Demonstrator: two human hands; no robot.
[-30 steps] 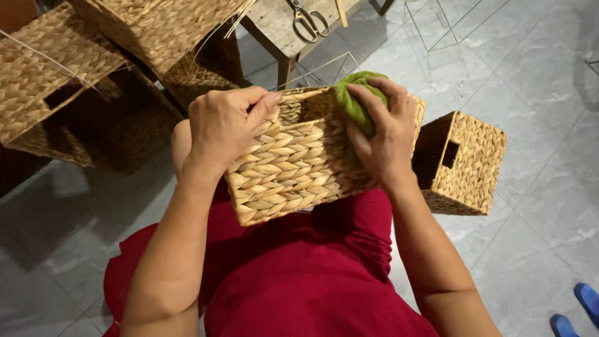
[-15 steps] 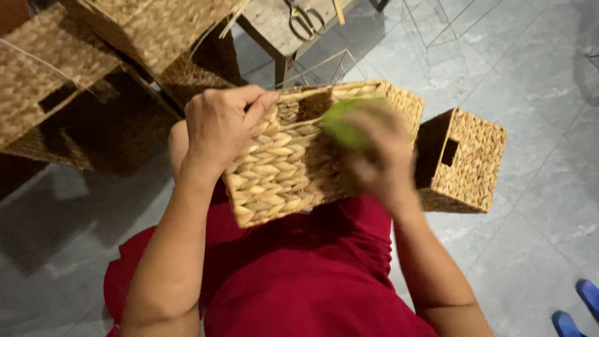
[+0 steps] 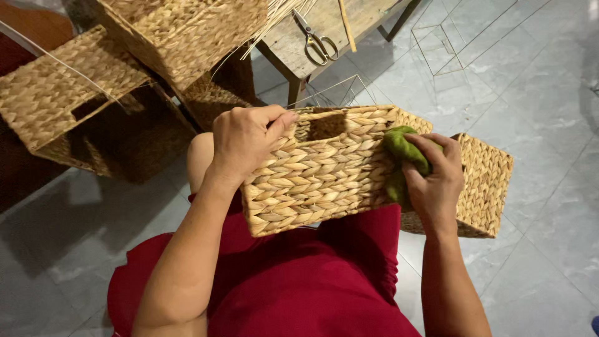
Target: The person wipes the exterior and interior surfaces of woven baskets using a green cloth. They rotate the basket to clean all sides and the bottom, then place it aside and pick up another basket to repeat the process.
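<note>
Far left, a woven basket with handle slot sits tipped on the grey tile floor; a bigger woven basket is stacked above it near the top edge. Left hand clamps the top-left rim of the held basket, fingers curled over the edge, thumb side toward the handle cutout. This rectangular basket of braided straw rests on the person's lap in a red garment, tilted with its side wall facing the camera. It lies between the two hands. Right hand is closed around a green cloth and presses it against the basket's right end, near the upper right corner. Just behind the right hand, another small basket stands on the floor, touching or very close to the held one; cannot tell which. Top centre, scissors lie on a wooden bench. Thin wire frames stand on the floor at top right.
</note>
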